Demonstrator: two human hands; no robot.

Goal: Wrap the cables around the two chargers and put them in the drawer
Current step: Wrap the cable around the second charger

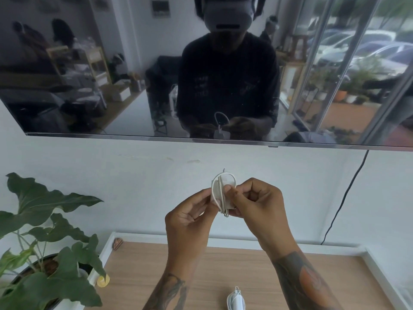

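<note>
Both hands hold a white charger (pixel 218 193) up in front of the wall, above the wooden surface. Its thin white cable (pixel 223 175) runs in loops around the block, with one loop arching over the top and the plug end hanging below. My left hand (pixel 190 218) grips the charger's left side. My right hand (pixel 257 202) pinches the cable against the block from the right. A second white charger (pixel 236 301) with its cable coiled around it lies on the wood at the bottom edge of the view.
The wooden surface (pixel 156 265) has a raised white rim (pixel 380 271). A potted plant (pixel 49 253) stands at the left. A wall-mounted dark screen (pixel 134 74) hangs above, and a black cord (pixel 342 198) runs down the wall at right. A small yellow object (pixel 102 281) sits beside the pot.
</note>
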